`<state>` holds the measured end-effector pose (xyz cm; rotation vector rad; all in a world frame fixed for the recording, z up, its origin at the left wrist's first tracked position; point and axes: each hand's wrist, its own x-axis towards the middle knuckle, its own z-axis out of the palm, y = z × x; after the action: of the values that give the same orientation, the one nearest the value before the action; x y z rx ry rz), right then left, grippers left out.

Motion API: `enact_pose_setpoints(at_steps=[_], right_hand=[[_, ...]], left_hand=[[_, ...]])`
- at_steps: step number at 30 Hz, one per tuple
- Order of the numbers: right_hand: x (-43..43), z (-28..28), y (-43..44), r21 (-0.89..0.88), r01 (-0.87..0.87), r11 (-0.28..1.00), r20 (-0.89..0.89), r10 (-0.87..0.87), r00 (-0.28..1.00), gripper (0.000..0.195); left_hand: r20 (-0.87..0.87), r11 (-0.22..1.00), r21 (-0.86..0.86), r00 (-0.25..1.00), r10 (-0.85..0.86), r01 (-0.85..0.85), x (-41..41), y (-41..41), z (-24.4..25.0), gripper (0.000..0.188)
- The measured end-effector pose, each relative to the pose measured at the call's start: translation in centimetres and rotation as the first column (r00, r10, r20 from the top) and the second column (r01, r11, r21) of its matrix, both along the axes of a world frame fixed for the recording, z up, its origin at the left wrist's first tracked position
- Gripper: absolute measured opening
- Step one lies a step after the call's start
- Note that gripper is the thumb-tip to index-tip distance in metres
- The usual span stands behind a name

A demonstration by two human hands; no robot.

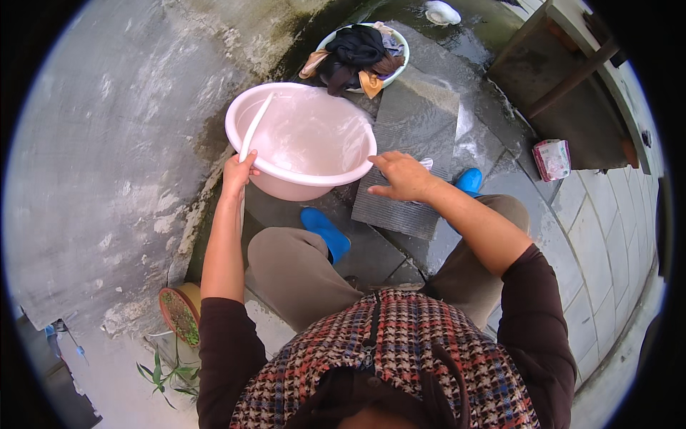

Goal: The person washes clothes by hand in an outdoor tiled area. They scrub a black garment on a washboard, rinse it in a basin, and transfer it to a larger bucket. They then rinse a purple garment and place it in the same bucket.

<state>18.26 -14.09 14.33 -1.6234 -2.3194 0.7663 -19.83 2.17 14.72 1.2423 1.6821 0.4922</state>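
Note:
My left hand [239, 172] grips a white hose [256, 124] at the left rim of a large pink plastic basin [300, 185]. The hose slants up across the basin, its far end over the inner wall. Whitish water seems to lie inside, but its depth is unclear. My right hand [403, 176] holds nothing; its fingers are spread, and the fingertips reach the basin's right rim, perhaps touching it. Below this hand lies a grey ridged slab [399, 212]. A small whitish striped thing [426, 163] beside the hand is mostly hidden.
Behind stands a pale basin [405, 51] heaped with dark and tan clothes [356, 51]. A rough plastered wall [123, 134] borders the left, with a flowerpot [179, 316] low down. A printed pack [552, 160] sits by a stone structure [579, 107]. A white object [442, 13] lies on wet ground.

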Motion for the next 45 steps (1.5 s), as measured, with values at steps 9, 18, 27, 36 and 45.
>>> enact_pose_setpoints(at_steps=[9,18,27,36,45], right_hand=[[-18.3,-7.3,7.7,-0.038,0.371,0.928,-0.235,-0.369,0.899,0.027],[-13.0,-4.8,14.9,-0.150,0.617,0.773,-0.335,-0.627,0.704,0.021],[-6.9,-5.3,18.2,-0.707,0.472,0.527,-0.671,-0.710,-0.213,0.041],[-3.9,-0.4,15.0,-0.636,0.493,0.594,-0.717,-0.692,-0.091,0.041],[-1.1,-2.0,11.6,-0.653,0.531,0.540,-0.673,-0.736,-0.078,0.041]], left_hand=[[-0.244,0.933,0.352,0.970,0.016,0.073,-3.7,1.6,1.0,0.048],[-0.276,0.820,0.557,0.903,0.329,-0.129,-6.1,0.2,4.3,0.058],[-0.336,0.859,0.508,0.904,0.266,-0.063,-3.0,-0.5,6.0,0.069],[-0.374,0.843,0.513,0.843,0.386,-0.158,-3.2,-2.6,9.0,0.067],[-0.129,0.853,0.483,0.980,-0.154,0.197,-4.2,-4.2,9.3,0.055]])
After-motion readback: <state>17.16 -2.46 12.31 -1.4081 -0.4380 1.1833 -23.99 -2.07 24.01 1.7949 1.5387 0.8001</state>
